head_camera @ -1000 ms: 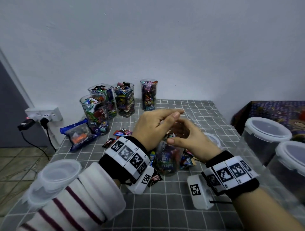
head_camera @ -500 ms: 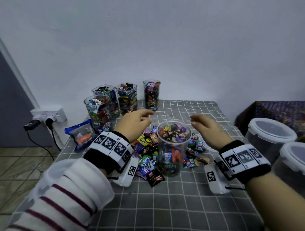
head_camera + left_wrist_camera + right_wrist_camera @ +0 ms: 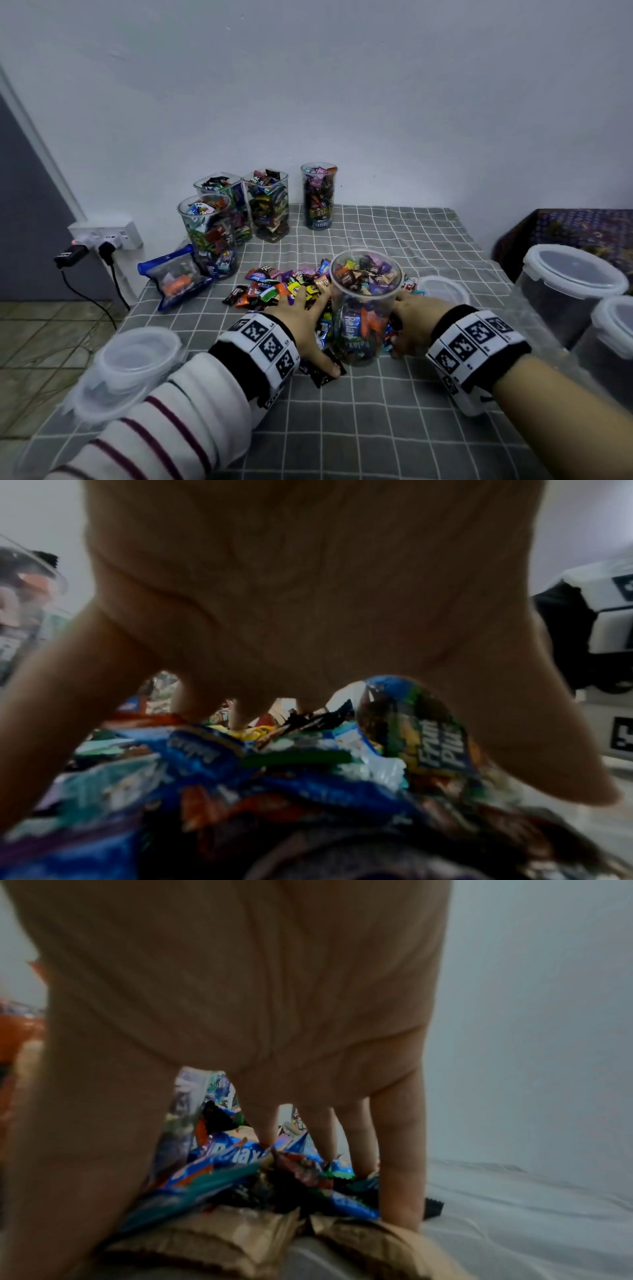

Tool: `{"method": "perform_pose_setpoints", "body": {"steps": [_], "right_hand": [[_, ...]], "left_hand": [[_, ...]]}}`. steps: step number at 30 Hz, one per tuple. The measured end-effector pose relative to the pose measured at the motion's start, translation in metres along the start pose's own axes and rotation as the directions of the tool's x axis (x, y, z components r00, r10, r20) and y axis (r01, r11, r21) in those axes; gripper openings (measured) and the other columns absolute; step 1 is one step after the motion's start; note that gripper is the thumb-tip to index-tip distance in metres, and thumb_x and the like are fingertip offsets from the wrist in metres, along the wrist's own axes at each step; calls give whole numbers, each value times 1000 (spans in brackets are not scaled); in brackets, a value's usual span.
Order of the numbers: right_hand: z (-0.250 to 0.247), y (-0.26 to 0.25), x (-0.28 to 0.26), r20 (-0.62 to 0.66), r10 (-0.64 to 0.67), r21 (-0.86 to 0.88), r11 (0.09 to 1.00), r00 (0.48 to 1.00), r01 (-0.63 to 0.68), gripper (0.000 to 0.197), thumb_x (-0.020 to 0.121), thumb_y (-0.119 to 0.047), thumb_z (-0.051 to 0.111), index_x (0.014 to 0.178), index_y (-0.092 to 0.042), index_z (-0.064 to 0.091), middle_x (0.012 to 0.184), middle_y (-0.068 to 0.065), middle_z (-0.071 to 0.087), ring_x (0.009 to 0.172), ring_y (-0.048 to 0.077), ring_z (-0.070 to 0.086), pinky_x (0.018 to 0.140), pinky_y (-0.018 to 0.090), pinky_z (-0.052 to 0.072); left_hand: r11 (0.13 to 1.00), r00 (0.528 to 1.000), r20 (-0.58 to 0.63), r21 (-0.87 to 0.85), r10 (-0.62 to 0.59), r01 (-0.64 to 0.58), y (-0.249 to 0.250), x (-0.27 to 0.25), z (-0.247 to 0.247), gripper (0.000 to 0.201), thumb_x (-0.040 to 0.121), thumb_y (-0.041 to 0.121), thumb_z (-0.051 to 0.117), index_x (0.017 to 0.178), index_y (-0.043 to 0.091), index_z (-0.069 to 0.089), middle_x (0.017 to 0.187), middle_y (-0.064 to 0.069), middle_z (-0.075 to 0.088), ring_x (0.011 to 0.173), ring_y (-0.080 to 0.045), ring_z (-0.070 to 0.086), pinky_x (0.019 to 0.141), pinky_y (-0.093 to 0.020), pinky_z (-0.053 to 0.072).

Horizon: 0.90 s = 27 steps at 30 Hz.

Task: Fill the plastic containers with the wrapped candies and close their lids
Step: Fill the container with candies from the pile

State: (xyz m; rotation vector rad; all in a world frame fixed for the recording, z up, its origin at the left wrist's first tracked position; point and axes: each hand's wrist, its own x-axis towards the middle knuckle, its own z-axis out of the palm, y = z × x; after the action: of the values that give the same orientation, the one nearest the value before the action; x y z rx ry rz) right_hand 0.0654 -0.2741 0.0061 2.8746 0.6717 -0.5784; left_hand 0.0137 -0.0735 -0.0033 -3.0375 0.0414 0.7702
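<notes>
Plastic container [image 3: 365, 301], clear, lidless, brimful of wrapped candies [image 3: 281, 284]

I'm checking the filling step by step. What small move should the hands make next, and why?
Probably curl both hands around a scoop. The left hand and right hand lie spread on loose wrapped candies beside the lidless front container, which looks nearly full, so perhaps one last handful.

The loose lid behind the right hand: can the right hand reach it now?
Probably yes. The lid lies flat just beyond the right hand, with nothing between them, but the hand now rests spread on the candies.
</notes>
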Motion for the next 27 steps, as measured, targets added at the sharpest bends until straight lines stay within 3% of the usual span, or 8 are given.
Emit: {"method": "perform_pose_setpoints", "body": {"steps": [4,8,11,16,20,23,27], "right_hand": [[-4,-2,-5,-49,-19,53,998,999,22,62,78,-32,73,133,-28,45,127,0,55,111,20,56,94,32,47],[-6,-6,-7,-112,-20,48,999,994,25,41,85,-27,65,124,-25,53,119,3,62,110,21,57,93,30,46],[-7,-8,-10,-118,-21,102,994,993,33,27,90,-24,60,117,-21,59,112,3,65,103,20,61,86,28,48],[-8,-6,-12,-153,-15,134,990,988,36,27,91,-27,58,117,-21,60,115,3,64,106,18,58,84,24,43],[-7,-1,-11,-160,0,216,976,987,35,24,90,-25,59,114,-22,62,112,1,65,95,15,59,81,23,44],[-5,2,-8,-199,42,238,971,979,6,27,89,-21,59,116,-22,60,115,3,64,103,19,59,88,29,48],[-4,6,-6,-272,70,224,975,960,-8,26,89,-16,54,115,-16,59,117,8,63,107,24,57,83,27,43]], "left_hand": [[1000,999,-37,14,-6,7,2,2,1,125,58,69,73,146,40,-11,158,-7,-10,142,-43,9,104,-56,37],[1000,996,-86,12,6,-5,2,5,-2,109,69,54,74,149,35,2,156,-13,12,130,-38,39,97,-47,46],[999,988,-150,13,43,-42,1,5,-4,91,80,42,70,149,30,12,148,-14,31,126,-33,44,99,-43,44],[999,960,-278,-29,29,-38,-2,5,-8,53,89,29,60,139,27,44,125,-7,59,114,-27,55,94,-38,48],[995,938,-347,-88,5,-38,-1,3,-9,37,90,28,57,127,26,58,117,-7,64,110,-27,57,90,-35,48],[992,927,-375,-121,-24,-23,-3,3,-9,26,91,29,56,113,19,64,110,-9,66,105,-29,58,86,-36,48],[989,907,-418,-146,-42,-22,-5,2,-10,28,94,33,50,106,12,64,108,-13,65,105,-31,57,85,-36,46]]}}
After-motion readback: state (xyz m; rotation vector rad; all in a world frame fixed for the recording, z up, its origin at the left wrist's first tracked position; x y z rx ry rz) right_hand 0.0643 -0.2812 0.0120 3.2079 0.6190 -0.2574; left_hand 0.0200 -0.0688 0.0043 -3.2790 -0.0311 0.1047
